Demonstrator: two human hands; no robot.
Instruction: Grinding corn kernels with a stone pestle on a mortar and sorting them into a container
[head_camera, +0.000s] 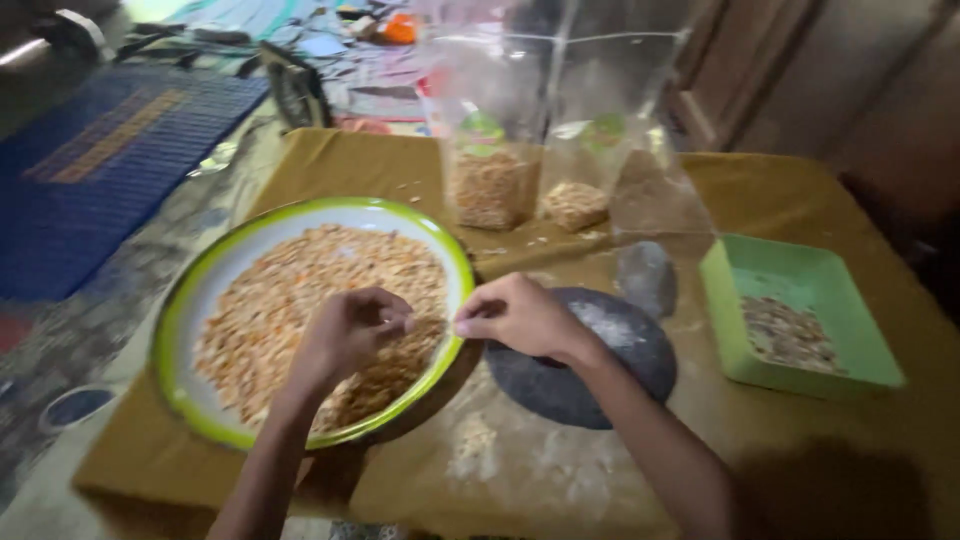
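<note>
1. Nearest the camera, two bare forearms reach up from the bottom edge over a mustard-brown cloth (520, 480) that covers the work surface; pale crumbs lie scattered on the cloth between the arms.
2. The left hand (345, 335) hovers over the near right part of a round white tray with a green rim (175, 330). Its fingers are curled in with the tips pinched together; whether they grip any grains cannot be told.
3. The right hand (520, 318) sits at the tray's right edge, fingers bunched and thumb pressed to the fingertips right at the rim. It looks closed in a pinch; what, if anything, it holds is too small to tell.
4. The tray is filled with a spread of small orange-tan grains (290, 300), which lie under and around the left hand.
5. Just beyond the right wrist lies a dark round grinding stone (600, 380), dusted with pale powder, touching the tray's right side.
6. A smaller grey stone (647, 277) rests just behind it.
7. To the right, apart from the stones, stands a green rectangular plastic tray (800, 265) holding a small heap of brownish bits.
8. Further back stand two clear plastic bags (520, 130), each with tan grains at the bottom.
9. Farthest left, a blue mat (100, 160) lies on the floor.
</note>
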